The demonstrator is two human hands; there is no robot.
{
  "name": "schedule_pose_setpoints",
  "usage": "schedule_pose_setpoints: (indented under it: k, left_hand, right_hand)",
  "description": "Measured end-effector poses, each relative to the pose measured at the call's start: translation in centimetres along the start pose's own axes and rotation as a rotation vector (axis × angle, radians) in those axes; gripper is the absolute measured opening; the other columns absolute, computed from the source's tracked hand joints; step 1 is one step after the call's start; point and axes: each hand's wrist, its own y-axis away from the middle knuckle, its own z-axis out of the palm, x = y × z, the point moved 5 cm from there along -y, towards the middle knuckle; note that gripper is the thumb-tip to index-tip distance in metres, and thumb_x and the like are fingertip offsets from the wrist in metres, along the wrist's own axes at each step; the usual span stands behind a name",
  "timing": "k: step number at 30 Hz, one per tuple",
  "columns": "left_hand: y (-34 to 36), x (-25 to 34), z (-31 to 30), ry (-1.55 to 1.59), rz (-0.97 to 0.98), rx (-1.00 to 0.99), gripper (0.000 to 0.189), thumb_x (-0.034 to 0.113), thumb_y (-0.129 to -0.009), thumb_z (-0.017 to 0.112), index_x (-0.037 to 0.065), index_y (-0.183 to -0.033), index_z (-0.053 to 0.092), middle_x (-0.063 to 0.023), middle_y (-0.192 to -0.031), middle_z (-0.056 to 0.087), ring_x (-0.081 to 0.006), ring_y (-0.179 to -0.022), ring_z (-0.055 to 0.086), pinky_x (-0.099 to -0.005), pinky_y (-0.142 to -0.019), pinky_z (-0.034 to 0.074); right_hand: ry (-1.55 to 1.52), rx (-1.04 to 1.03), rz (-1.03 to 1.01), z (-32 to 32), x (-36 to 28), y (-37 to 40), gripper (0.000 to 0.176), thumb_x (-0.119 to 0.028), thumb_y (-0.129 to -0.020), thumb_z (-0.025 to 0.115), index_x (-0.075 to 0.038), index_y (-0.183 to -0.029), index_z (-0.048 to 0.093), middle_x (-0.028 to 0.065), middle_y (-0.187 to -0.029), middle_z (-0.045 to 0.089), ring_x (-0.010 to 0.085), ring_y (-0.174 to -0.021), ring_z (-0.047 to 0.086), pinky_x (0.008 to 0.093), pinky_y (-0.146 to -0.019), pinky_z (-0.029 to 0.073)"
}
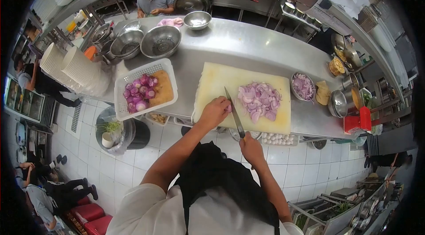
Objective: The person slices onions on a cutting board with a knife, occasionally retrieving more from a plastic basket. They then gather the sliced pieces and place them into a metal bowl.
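Note:
My right hand is wrapped round the handle of a kitchen knife, whose blade points away from me over the cutting board. Left of the blade, my left hand presses a piece of red onion onto the board, fingers closed on it and partly hiding it. A heap of sliced red onion lies on the board to the right of the knife. More slices fill a metal bowl beyond the board's right edge. Peeled whole onions sit in a white plastic basket at the left.
Metal bowls stand at the back left, near stacked white containers. A red box is at the counter's right end. Eggs lie below the front edge. Across the counter stands a person; an overhead shelf runs above.

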Motion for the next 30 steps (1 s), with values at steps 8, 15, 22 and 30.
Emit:
schedule_pose_setpoints:
  k: [8, 15, 22, 30]
  left_hand:
    - [0.0, -0.6, 0.3, -0.026, -0.021, -0.032, 0.028, 0.009, -0.081, 0.077, 0.006, -0.107, 0.068, -0.0096, -0.107, 0.065, -0.0324, -0.098, 0.068, -0.0422, -0.083, 0.057]
    - [-0.1, -0.2, 0.0, -0.005, -0.008, 0.003, 0.022, 0.007, -0.081, 0.076, 0.007, -0.101, 0.067, -0.0096, -0.102, 0.063, -0.0319, -0.096, 0.067, -0.0429, -0.082, 0.057]
    - [-0.2, -0.6, 0.4, -0.024, -0.013, -0.015, 0.022, 0.011, -0.082, 0.077, 0.006, -0.102, 0.068, -0.0107, -0.105, 0.063, -0.0326, -0.098, 0.067, -0.0435, -0.084, 0.056]
    - [-1.5, -1.8, 0.6, -0.286, -0.083, -0.031, 0.033, 0.022, -0.086, 0.080, 0.003, -0.111, 0.069, -0.0137, -0.098, 0.065, -0.0350, -0.092, 0.068, -0.0448, -0.081, 0.057]
  right_hand:
    - [0.044, -0.034, 0.056, -2.2, -1.3, 3.2, 0.025, -0.023, -0.101, 0.058, 0.001, -0.106, 0.054, 0.0297, -0.077, 0.069, 0.0505, -0.075, 0.069, 0.0614, -0.069, 0.053]
    - [0.078, -0.044, 0.057, -1.4, -1.1, 3.4, 0.027, -0.022, -0.101, 0.057, 0.004, -0.109, 0.054, 0.0295, -0.079, 0.069, 0.0502, -0.076, 0.069, 0.0614, -0.070, 0.054]
    - [0.012, -0.071, 0.014, -0.3, 0.9, -0.8, 0.032, -0.024, -0.100, 0.058, 0.003, -0.115, 0.053, 0.0301, -0.082, 0.070, 0.0510, -0.081, 0.068, 0.0610, -0.073, 0.052]
    - [0.174, 0.080, 0.060, -3.2, 3.8, -0.9, 0.028, -0.024, -0.100, 0.061, 0.001, -0.111, 0.054, 0.0284, -0.081, 0.069, 0.0492, -0.079, 0.069, 0.0602, -0.070, 0.052]
